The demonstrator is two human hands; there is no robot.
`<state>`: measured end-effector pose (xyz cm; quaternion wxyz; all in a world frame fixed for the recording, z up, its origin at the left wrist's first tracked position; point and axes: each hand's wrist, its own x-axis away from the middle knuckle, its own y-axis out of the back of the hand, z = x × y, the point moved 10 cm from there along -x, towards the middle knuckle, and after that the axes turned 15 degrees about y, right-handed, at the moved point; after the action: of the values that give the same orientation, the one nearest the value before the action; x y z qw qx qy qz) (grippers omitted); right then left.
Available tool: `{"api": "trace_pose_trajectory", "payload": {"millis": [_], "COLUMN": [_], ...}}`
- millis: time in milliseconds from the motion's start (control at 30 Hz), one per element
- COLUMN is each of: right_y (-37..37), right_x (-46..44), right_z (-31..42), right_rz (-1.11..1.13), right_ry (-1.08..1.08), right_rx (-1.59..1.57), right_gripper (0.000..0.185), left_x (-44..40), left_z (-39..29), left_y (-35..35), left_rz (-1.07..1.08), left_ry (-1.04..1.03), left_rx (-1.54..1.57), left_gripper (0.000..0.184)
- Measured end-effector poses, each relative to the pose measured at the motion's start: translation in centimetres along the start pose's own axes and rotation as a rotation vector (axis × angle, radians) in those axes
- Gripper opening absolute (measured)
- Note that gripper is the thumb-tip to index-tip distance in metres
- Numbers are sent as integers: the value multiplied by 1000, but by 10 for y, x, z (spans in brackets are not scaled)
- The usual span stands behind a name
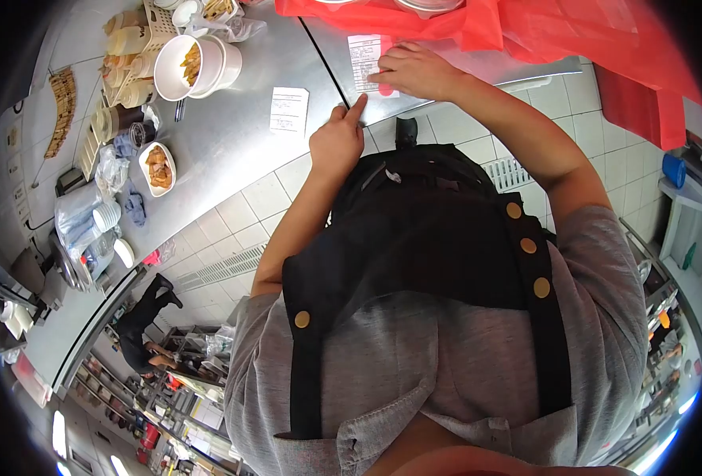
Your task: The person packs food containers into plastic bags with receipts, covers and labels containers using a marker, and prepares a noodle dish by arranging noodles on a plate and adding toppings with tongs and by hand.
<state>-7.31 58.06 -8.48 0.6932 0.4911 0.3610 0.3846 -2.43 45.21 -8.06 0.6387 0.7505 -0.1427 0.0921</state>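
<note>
On the steel counter (232, 151) a printed slip (364, 63) lies near the front edge, partly over a pink sheet. My right hand (418, 71) rests on its right side, fingers spread, with nothing gripped. Just below the slip, my left hand (339, 139) is at the counter edge, index finger pointing out and the other fingers curled. Whether anything is inside it is hidden. A second printed slip (289, 110) lies flat to the left, touched by neither hand.
Behind the slips spreads a red plastic bag (490, 28). Left are a white tub (178, 70) with fries, a white tray (157, 189) of food, sauce bottles and a basket (161, 24). Another person (138, 325) in dark clothes is at the lower left.
</note>
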Motion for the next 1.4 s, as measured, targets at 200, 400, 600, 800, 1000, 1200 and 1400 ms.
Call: {"api": "trace_pose_trajectory", "payload": {"millis": [200,400,600,800,1000,1200,1400], "right_y": [4,-5,-16,-25,-27,-33,-34], "right_x": [9,-2,1,5,3,3,3], "right_z": [-25,-37,-42,-40,-38,-43,-45], "right_rz": [19,31,83,11,-120,-96,-37], "right_ry": [-124,-163,-254,-342,-396,-434,-487], "right_rx": [-93,-184,-210,-226,-214,-250,-253], "right_gripper": [26,43,70,68,66,78,93], "left_x": [3,-2,-9,-9,-15,-16,-23], "left_z": [0,0,6,0,7,2,8], "left_y": [0,7,7,0,-4,-3,1], "left_rz": [-14,-51,-58,37,44,52,51], "left_ry": [-13,0,-14,70,132,101,118], "left_rx": [-39,27,114,77,49,-34,35], "left_gripper": [57,48,50,60,63,63,55]}}
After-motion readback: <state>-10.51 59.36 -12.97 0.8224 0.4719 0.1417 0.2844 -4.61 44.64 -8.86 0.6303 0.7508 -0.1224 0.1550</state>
